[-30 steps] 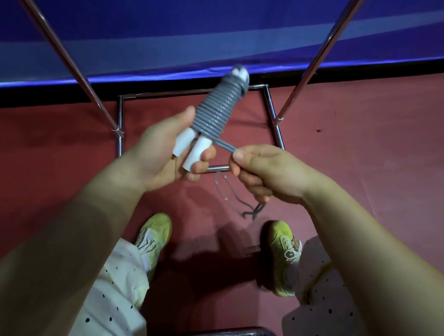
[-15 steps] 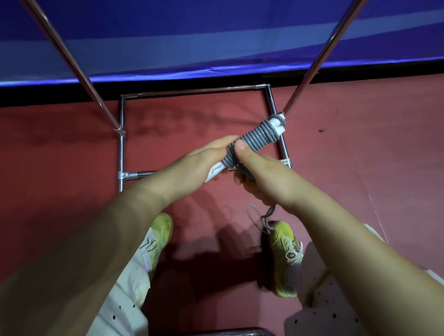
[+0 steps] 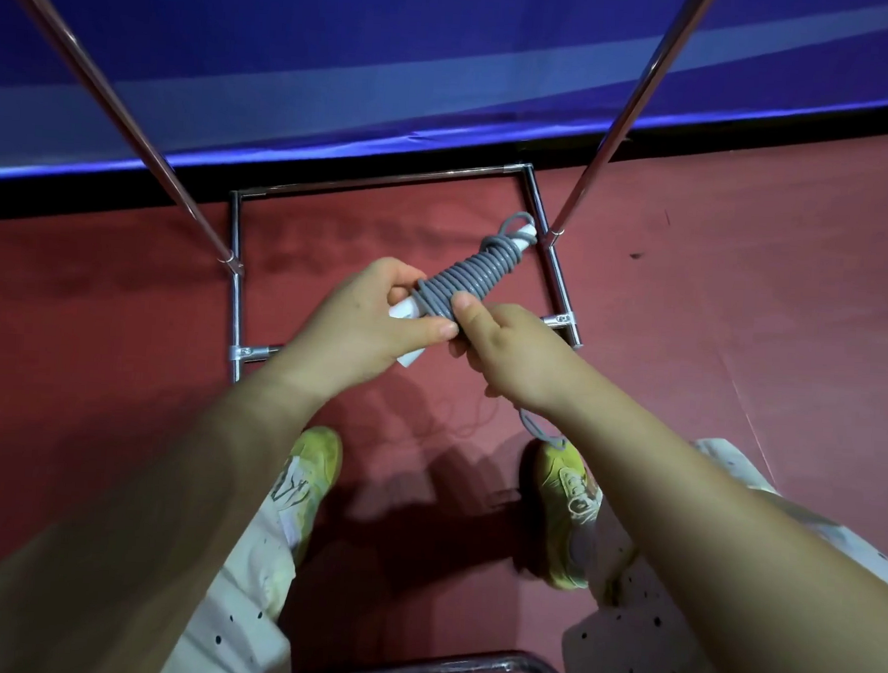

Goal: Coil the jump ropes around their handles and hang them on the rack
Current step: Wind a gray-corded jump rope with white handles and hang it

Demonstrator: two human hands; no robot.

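The jump rope [image 3: 463, 278] is held in front of the person above the red floor [image 3: 716, 299], inside the base frame of the metal rack [image 3: 235, 274]; its grey cord is wound in close turns round the paired white handles [image 3: 404, 311], with a small loop standing proud at the far end. The left hand [image 3: 360, 326] grips the near handle ends, thumb and fingers curled round them. The right hand [image 3: 508, 355] pinches the lowest turns with the thumb on top, and a short free tail [image 3: 540, 429] hangs below it. Judged light and easily managed in one hand. The cord appears smooth, springy plastic, so the turns will likely loosen once pressure is released. The rigid handles offer the secure hold; the coil should be kept clamped until the tail is tucked in. Not fragile. Hanging is not yet done.
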